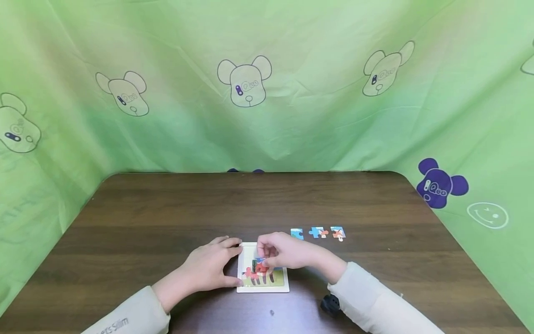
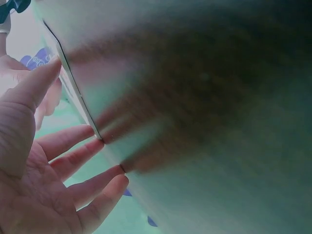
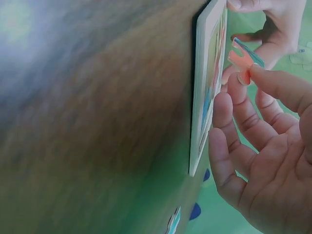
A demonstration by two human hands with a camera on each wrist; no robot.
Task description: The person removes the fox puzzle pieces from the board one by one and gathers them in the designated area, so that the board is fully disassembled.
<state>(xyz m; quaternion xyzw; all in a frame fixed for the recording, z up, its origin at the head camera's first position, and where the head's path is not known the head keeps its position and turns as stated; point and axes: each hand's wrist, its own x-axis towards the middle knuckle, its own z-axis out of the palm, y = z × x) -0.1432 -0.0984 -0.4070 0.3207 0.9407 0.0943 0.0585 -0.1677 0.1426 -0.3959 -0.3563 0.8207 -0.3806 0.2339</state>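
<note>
A white-framed puzzle board (image 1: 263, 290) lies near the table's front, its lower part covered by joined pieces with a striped animal on yellow-green ground. My right hand (image 1: 288, 250) pinches a red jigsaw piece (image 1: 260, 265) with a dark green edge between thumb and forefinger, over the board. In the right wrist view that jigsaw piece (image 3: 244, 61) is tilted and held just off the board. My left hand (image 1: 210, 264) rests at the frame's left side, thumb and fingertips touching its edge. The fingers (image 2: 73, 151) are spread and fairly straight in the left wrist view.
Beyond the board to the right lie three loose jigsaw pieces: a blue-green one (image 1: 296, 233), a blue and orange one (image 1: 319, 232) and an orange one (image 1: 338, 233). A small black object (image 1: 330, 304) sits by the right sleeve. Green curtain (image 1: 267, 130) surrounds the brown table (image 1: 187, 199).
</note>
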